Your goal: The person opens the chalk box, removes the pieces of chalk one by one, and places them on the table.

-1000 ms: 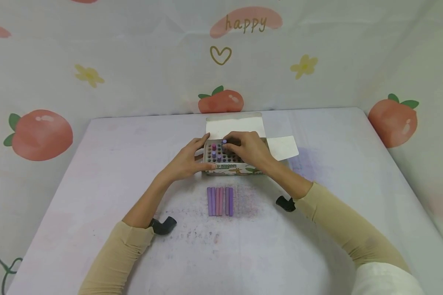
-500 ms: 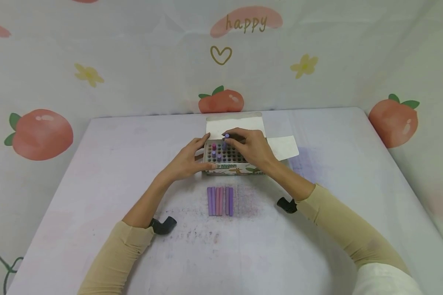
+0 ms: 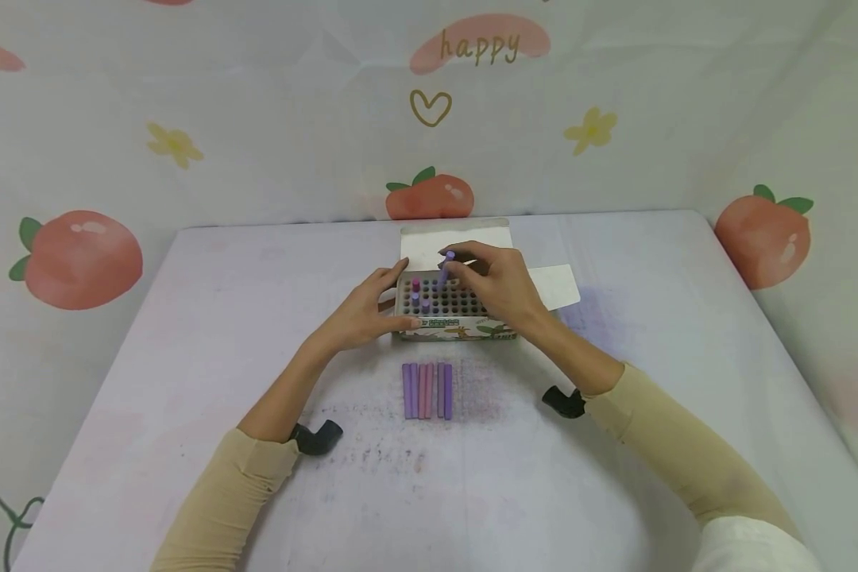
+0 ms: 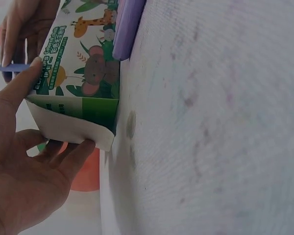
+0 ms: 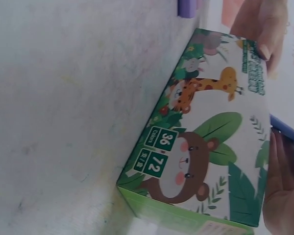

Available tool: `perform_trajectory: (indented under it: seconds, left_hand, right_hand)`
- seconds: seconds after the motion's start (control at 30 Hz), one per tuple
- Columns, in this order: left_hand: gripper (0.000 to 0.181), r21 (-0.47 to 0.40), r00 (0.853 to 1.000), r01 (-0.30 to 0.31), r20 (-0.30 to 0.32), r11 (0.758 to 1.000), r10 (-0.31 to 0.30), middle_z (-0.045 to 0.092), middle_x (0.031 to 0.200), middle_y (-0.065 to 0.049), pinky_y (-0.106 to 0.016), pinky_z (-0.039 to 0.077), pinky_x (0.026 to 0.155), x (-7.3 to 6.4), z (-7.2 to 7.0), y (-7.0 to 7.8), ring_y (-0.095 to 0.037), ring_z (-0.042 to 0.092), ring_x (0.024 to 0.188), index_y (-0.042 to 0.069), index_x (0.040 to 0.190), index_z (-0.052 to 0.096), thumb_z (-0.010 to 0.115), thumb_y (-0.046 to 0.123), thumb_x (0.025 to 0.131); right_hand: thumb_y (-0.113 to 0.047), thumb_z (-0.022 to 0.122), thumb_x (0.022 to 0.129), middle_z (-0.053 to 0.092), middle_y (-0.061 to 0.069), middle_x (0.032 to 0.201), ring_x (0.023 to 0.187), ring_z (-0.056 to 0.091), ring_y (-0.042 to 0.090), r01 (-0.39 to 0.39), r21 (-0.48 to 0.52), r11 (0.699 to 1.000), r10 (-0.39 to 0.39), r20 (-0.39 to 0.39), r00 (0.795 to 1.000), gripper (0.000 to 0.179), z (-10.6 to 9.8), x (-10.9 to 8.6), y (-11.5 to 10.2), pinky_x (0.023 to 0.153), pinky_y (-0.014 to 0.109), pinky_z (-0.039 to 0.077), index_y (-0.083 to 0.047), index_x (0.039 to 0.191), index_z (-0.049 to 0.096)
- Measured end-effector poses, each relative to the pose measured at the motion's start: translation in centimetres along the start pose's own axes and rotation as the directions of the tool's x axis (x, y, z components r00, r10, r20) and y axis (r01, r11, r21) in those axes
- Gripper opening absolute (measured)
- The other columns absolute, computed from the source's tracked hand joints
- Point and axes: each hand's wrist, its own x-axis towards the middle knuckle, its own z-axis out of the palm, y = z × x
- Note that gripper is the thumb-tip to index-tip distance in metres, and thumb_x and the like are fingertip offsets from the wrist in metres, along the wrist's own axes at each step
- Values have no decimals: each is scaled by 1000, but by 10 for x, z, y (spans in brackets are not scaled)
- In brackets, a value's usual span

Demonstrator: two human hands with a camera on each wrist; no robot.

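Observation:
A chalk box (image 3: 465, 329) with cartoon animals on its front stands at the table's middle, its lid open to show a tray of round holes. My left hand (image 3: 363, 311) grips the box's left end, thumb at the front edge. Between thumb and forefinger, my right hand (image 3: 502, 283) pinches a purple chalk stick (image 3: 444, 272), tilted over the tray; its lower end overlaps the holes. One magenta chalk (image 3: 416, 284) and two purple chalks (image 3: 426, 306) poke up from the tray's left part. Several purple and pink chalk sticks (image 3: 427, 391) lie in a row before the box.
The raised lid (image 3: 429, 242) stands behind the tray, and a white side flap (image 3: 556, 286) sticks out right. Black wrist mounts (image 3: 318, 438) sit under both forearms. A printed cloth (image 3: 293, 119) hangs behind the table (image 3: 257, 278).
My right hand has lifted the purple chalk stick up out of the tray and a little to the right, and it now tilts more. The left hand stays on the box.

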Motion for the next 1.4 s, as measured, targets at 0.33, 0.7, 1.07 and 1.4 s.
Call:
perform_trajectory:
  seconds: [0.33, 0.7, 1.07, 1.4]
  left_hand:
    - [101, 3, 1000, 2, -4, 1000, -2, 32, 149, -16, -38, 42, 113, 1, 0, -2, -35, 35, 141, 17, 161, 13, 81, 21, 86]
    - [101, 19, 1000, 6, -3, 1000, -5, 29, 152, -15, -38, 42, 113, 1, 0, -3, -36, 34, 142, 20, 161, 13, 80, 24, 86]
    - [101, 28, 1000, 6, 4, 1000, -6, 28, 154, -16, -38, 43, 112, 1, 1, -4, -37, 33, 142, 20, 161, 13, 80, 25, 87]
    - [100, 22, 1000, 13, 3, 1000, -13, 27, 154, -16, -38, 43, 112, 1, 1, -4, -37, 34, 142, 19, 161, 13, 80, 24, 87]
  right_hand:
    - [-13, 68, 96, 71, 10, 97, 77, 72, 31, -91, 91, 992, 89, 23, 996, 26, -4, -12, -4, 67, 42, 63, -2, 119, 69]
    - [-16, 71, 94, 71, 12, 97, 78, 73, 28, -207, 159, 965, 195, 86, 977, 28, -8, -28, -5, 66, 37, 63, -3, 120, 69]
    - [-13, 73, 92, 71, 12, 98, 81, 71, 35, -278, 220, 935, 258, 115, 959, 29, -12, -47, -11, 62, 41, 64, -5, 120, 69]
    - [-9, 71, 93, 74, 14, 96, 83, 70, 44, -354, 257, 899, 309, 199, 930, 31, -8, -63, -8, 65, 53, 62, 2, 121, 66]
